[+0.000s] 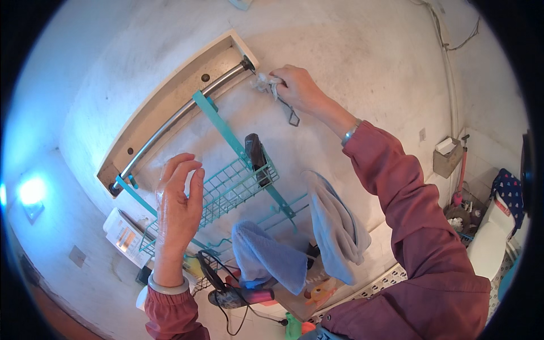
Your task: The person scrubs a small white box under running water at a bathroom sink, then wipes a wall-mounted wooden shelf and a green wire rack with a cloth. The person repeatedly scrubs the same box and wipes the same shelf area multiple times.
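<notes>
My right hand (295,87) grips a crumpled whitish plastic wad (264,83) together with a thin metal wire hook (293,118), near the right end of a chrome rail (178,111). The rail runs along a cream wall shelf (168,87). My left hand (180,199) is raised with curled fingers and a gap between thumb and fingers; nothing shows in it. Behind it a teal wire basket (229,189) hangs from the rail by flat teal straps, with a dark object (256,157) standing at its right end. Below hang a blue towel (270,257) and a grey-blue towel (335,229).
A hair dryer (238,297) with a looped black cord is below the basket. A white box (125,238) leans at the left. A bright lamp (32,191) glows at far left. On the right are a wall-mounted box (448,157), a white toilet (488,242) and a pink-handled tool (462,170).
</notes>
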A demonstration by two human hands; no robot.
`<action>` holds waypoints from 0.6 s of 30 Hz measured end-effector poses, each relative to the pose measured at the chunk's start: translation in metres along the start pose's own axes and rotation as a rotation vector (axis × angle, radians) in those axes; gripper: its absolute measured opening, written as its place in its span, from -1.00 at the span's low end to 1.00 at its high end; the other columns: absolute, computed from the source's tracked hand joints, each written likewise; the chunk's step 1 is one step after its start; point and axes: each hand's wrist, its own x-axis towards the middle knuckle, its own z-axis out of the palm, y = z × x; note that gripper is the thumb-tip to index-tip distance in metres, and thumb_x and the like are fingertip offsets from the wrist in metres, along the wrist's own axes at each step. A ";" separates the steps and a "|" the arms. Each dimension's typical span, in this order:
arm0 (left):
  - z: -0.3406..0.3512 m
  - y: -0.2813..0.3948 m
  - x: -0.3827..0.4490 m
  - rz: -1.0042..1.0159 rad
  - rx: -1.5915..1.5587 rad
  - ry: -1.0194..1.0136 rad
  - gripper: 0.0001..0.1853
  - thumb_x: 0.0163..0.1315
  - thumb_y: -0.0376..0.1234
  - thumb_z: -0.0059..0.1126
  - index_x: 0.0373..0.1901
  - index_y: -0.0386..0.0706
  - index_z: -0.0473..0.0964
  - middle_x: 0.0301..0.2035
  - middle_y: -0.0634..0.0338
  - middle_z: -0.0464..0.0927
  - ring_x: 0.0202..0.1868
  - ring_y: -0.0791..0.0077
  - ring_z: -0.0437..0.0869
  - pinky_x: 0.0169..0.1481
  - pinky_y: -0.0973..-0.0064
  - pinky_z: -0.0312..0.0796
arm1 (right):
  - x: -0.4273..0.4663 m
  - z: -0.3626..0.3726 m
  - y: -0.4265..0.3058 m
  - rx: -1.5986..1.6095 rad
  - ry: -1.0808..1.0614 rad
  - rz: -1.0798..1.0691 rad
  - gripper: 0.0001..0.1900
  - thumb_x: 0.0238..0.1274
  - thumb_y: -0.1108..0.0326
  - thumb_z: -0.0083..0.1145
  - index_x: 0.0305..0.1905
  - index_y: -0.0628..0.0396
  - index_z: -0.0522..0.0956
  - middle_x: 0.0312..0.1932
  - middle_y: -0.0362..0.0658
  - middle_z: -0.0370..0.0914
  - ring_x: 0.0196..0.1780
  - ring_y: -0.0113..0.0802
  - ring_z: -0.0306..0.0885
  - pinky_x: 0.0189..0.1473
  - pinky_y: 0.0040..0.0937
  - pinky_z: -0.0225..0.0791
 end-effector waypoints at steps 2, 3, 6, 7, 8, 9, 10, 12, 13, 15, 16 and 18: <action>0.004 0.005 0.009 -0.004 -0.034 -0.013 -0.84 0.34 -0.37 0.08 -0.20 -0.30 0.54 -0.08 0.04 0.57 -0.22 0.25 0.63 -0.36 0.48 0.41 | -0.002 -0.007 -0.002 0.124 0.139 0.034 -0.72 0.06 0.42 0.06 -0.09 0.22 0.56 -0.29 0.10 0.58 -0.18 0.09 0.55 -0.12 -0.10 0.43; 0.007 0.003 0.012 0.028 -0.030 -0.012 -0.83 0.34 -0.37 0.08 -0.20 -0.30 0.54 -0.11 0.04 0.58 -0.23 0.25 0.63 -0.37 0.48 0.40 | -0.002 -0.012 -0.007 0.190 0.206 0.054 -0.72 0.05 0.42 0.06 -0.10 0.21 0.56 -0.31 0.09 0.58 -0.20 0.09 0.55 -0.13 -0.09 0.42; 0.016 0.011 0.028 -0.037 -0.103 -0.047 -0.82 0.34 -0.38 0.08 -0.15 -0.29 0.56 -0.11 0.08 0.59 -0.12 0.35 0.61 -0.08 0.50 0.39 | 0.011 -0.027 -0.025 0.204 0.220 0.033 -0.75 0.05 0.38 0.06 -0.14 0.16 0.58 -0.31 0.07 0.60 -0.22 0.08 0.56 -0.17 -0.09 0.42; 0.021 0.016 0.035 -0.084 -0.145 -0.065 -0.82 0.35 -0.38 0.08 -0.12 -0.28 0.56 -0.10 0.10 0.59 -0.06 0.40 0.60 0.06 0.50 0.40 | 0.017 -0.028 -0.028 0.156 0.222 0.018 -0.76 0.05 0.37 0.05 -0.16 0.14 0.59 -0.31 0.06 0.60 -0.21 0.07 0.56 -0.17 -0.10 0.43; 0.027 0.019 0.043 -0.113 -0.147 -0.085 -0.81 0.35 -0.38 0.07 -0.11 -0.28 0.56 -0.10 0.11 0.60 -0.06 0.41 0.60 0.07 0.50 0.39 | 0.025 -0.029 -0.029 0.108 0.223 0.004 -0.77 0.05 0.35 0.05 -0.18 0.12 0.60 -0.31 0.06 0.61 -0.21 0.06 0.57 -0.17 -0.11 0.44; 0.032 0.021 0.051 -0.147 -0.146 -0.105 -0.80 0.36 -0.38 0.07 -0.09 -0.27 0.57 -0.11 0.12 0.60 -0.06 0.42 0.60 0.07 0.50 0.39 | 0.029 -0.029 -0.029 0.064 0.223 -0.010 -0.78 0.05 0.34 0.04 -0.20 0.10 0.61 -0.31 0.05 0.62 -0.20 0.05 0.58 -0.17 -0.12 0.44; 0.035 0.023 0.058 -0.179 -0.143 -0.122 -0.79 0.36 -0.37 0.06 -0.08 -0.27 0.57 -0.12 0.13 0.61 -0.06 0.44 0.60 0.08 0.50 0.39 | 0.030 -0.029 -0.028 0.054 0.188 -0.016 -0.77 0.05 0.35 0.06 -0.19 0.12 0.61 -0.30 0.04 0.63 -0.23 -0.01 0.59 -0.20 -0.18 0.44; 0.044 0.018 0.070 -0.225 -0.190 -0.160 -0.77 0.38 -0.36 0.04 -0.04 -0.27 0.56 -0.12 0.14 0.61 -0.04 0.43 0.61 0.10 0.48 0.40 | 0.029 -0.024 -0.023 0.034 0.117 -0.029 -0.76 0.03 0.37 0.09 -0.17 0.15 0.62 -0.27 0.03 0.64 -0.29 -0.13 0.62 -0.25 -0.29 0.44; 0.050 0.014 0.075 -0.247 -0.217 -0.175 -0.75 0.38 -0.35 0.03 -0.03 -0.28 0.56 -0.13 0.14 0.62 -0.04 0.43 0.61 0.11 0.48 0.40 | 0.024 -0.024 -0.021 0.098 0.042 0.030 -0.76 0.01 0.35 0.08 -0.20 0.13 0.63 -0.30 0.02 0.64 -0.27 -0.10 0.62 -0.22 -0.27 0.45; 0.064 0.006 0.084 -0.240 -0.318 -0.140 -0.73 0.39 -0.34 0.02 -0.01 -0.30 0.55 -0.12 0.14 0.61 -0.04 0.42 0.62 0.12 0.47 0.41 | 0.007 -0.027 -0.017 0.227 -0.108 0.149 -0.75 -0.04 0.32 0.05 -0.26 0.10 0.66 -0.36 0.01 0.66 -0.23 -0.04 0.62 -0.17 -0.22 0.47; 0.069 0.004 0.089 -0.237 -0.366 -0.123 -0.73 0.39 -0.33 0.01 0.00 -0.31 0.54 -0.12 0.14 0.61 -0.04 0.42 0.62 0.13 0.46 0.42 | -0.002 -0.029 -0.014 0.236 -0.160 0.158 -0.74 -0.05 0.32 0.05 -0.26 0.10 0.67 -0.36 0.01 0.66 -0.23 -0.05 0.63 -0.18 -0.23 0.47; 0.075 0.007 0.099 -0.309 -0.418 -0.126 -0.71 0.40 -0.33 0.00 0.01 -0.32 0.53 -0.13 0.14 0.62 -0.04 0.41 0.63 0.13 0.46 0.42 | -0.015 -0.036 -0.008 0.253 -0.259 0.178 -0.73 -0.08 0.31 0.06 -0.25 0.11 0.68 -0.36 0.01 0.67 -0.24 -0.06 0.64 -0.18 -0.23 0.48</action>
